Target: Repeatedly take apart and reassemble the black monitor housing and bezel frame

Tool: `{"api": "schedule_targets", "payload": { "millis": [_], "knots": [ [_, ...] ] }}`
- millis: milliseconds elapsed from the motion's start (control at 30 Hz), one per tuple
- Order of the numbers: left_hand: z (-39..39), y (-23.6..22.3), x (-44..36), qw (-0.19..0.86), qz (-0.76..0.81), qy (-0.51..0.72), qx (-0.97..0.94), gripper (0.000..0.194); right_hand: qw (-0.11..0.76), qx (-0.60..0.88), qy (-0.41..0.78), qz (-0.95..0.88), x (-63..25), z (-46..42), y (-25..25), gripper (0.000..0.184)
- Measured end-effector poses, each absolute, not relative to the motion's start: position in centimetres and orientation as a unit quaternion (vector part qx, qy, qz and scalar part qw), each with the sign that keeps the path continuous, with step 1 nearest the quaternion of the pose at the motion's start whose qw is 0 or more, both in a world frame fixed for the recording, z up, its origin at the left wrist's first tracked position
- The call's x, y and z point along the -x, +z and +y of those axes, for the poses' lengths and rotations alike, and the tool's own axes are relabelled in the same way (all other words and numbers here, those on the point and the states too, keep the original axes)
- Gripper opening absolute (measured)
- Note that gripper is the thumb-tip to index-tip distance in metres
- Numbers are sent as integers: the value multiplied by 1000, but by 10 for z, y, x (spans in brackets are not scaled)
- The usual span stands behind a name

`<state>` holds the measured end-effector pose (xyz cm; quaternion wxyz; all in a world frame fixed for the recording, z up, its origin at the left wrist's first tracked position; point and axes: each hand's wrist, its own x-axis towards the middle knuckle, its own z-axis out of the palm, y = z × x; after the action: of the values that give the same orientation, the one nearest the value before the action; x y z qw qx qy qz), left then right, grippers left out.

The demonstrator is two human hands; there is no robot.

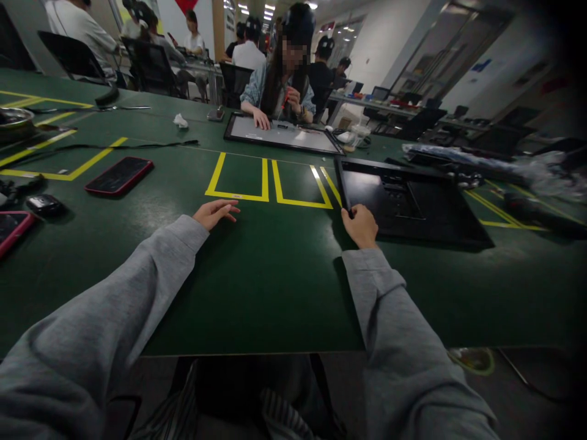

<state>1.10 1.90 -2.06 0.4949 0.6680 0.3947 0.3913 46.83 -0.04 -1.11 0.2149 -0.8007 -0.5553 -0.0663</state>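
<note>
My right hand (361,226) grips the near left corner of a black monitor back cover (440,211), a shallow rectangular shell lying on the green table (275,281). Its fingers wrap over the rim. My left hand (216,213) hovers at or just over the table, fingers stretched out and holding nothing; whether it touches the surface I cannot tell. Just beyond that hand, yellow tape outlines (236,197) mark the tabletop. A phone in a red case (120,176) lies to the left of it.
Across the table a person (279,91) holds a red screwdriver (285,101) over a grey display panel (284,134). Clear plastic wrap (463,154) lies at the far right. At left are a black computer mouse (44,206), a second phone (13,229) and a cable (114,145).
</note>
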Motion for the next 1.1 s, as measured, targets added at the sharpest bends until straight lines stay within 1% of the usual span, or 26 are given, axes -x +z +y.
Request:
{"api": "schedule_targets", "payload": {
  "millis": [100,300,433,633,800,967,1100],
  "knots": [
    [20,-21,-11,493,387,387,-676,47,208,823,-65,-525,-467,-5,-5,40],
    [16,-17,-14,491,390,384,-677,42,230,829,-127,-493,-459,-17,10,46],
    [14,-15,-16,489,392,383,-678,42,228,836,-138,-480,-469,-18,10,44],
    [18,-20,-13,481,377,376,-696,41,206,844,-118,-481,-503,-16,-3,43],
    [16,-18,-15,485,378,372,-696,38,211,815,-123,-526,-518,-11,-10,47],
    [13,-14,-17,483,380,376,-694,35,251,771,-194,-553,-512,-10,-9,55],
    [14,-16,-16,478,384,373,-696,35,222,730,-201,-615,-489,-9,-6,53]
  ]
}}
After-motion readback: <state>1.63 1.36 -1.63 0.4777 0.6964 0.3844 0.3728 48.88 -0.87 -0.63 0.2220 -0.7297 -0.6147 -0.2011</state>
